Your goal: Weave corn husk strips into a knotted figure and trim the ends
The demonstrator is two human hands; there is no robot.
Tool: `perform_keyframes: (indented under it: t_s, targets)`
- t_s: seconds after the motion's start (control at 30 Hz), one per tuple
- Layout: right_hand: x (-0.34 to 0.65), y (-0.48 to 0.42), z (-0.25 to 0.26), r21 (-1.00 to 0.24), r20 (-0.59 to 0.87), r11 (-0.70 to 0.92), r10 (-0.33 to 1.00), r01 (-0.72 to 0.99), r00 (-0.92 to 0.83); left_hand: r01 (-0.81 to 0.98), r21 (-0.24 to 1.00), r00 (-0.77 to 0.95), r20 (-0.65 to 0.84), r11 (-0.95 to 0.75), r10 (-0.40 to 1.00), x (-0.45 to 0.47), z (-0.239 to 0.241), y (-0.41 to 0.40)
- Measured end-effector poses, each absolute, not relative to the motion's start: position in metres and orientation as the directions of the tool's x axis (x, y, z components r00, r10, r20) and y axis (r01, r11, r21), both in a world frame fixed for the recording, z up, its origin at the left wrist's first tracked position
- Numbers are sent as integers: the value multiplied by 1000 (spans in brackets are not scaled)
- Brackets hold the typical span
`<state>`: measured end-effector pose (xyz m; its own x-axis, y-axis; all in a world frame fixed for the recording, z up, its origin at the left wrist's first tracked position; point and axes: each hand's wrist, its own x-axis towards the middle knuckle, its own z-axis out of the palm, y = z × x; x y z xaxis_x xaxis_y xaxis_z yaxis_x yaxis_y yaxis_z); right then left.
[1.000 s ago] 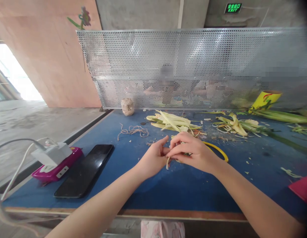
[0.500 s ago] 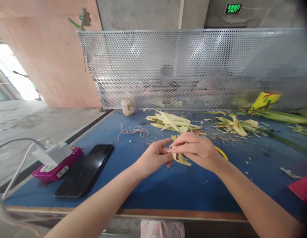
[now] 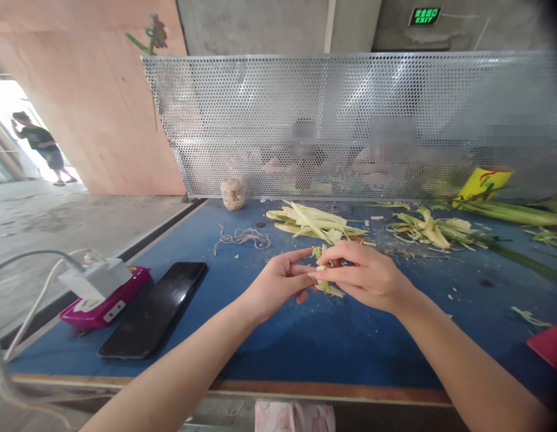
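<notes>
Over the middle of the blue table, my left hand (image 3: 281, 281) and my right hand (image 3: 366, 273) meet around a small bundle of pale corn husk (image 3: 329, 289). A green knobbly tip shows at its top, and a loose husk end hangs below. The fingers of both hands are closed on it, thumbs and fingertips pinching its middle. My fingers cover much of the bundle. Just beyond lies a pile of pale husk strips (image 3: 308, 219). A tangle of thin string (image 3: 242, 238) rests left of that pile.
A black phone (image 3: 155, 312) and a magenta power strip (image 3: 105, 303) with a white charger lie at left. A jar-like roll (image 3: 232, 194) stands by the perforated metal screen (image 3: 251, 120). More husk scraps (image 3: 427, 228) and a yellow tube (image 3: 483, 185) are at right. People sit behind the screen.
My right hand has shifted slightly right, showing more of the bundle's green tip. The yellow ring beside my right hand is now hidden. A person has appeared in the far left doorway.
</notes>
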<state>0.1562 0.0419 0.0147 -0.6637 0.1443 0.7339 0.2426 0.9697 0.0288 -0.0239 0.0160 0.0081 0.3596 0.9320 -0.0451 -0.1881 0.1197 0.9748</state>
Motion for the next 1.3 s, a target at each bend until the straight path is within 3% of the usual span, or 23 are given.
perform_keyframes:
  t_s: [0.2,0.4,0.67,0.9,1.13,1.3]
  targets:
    - [155,43,13,25,729,984,103,177,-676,-193,972,355,-57,132,933,-25,9,16]
    - [157,39,17,106,722,976,57,191,-690,-267,952,345,-51,150,937,-27,10,18]
    - [158,39,19,353,646,884,6,306,-763,-325,921,313,-107,212,944,-29,12,20]
    - [153,40,17,626,565,696,-96,351,-820,-387,855,394,-185,345,900,-30,12,22]
    - [153,32,17,625,602,690,-127,366,-788,-419,862,345,-141,287,928,-31,10,22]
    - [150,32,14,425,734,835,-91,350,-673,-448,883,212,-48,141,976,-29,15,21]
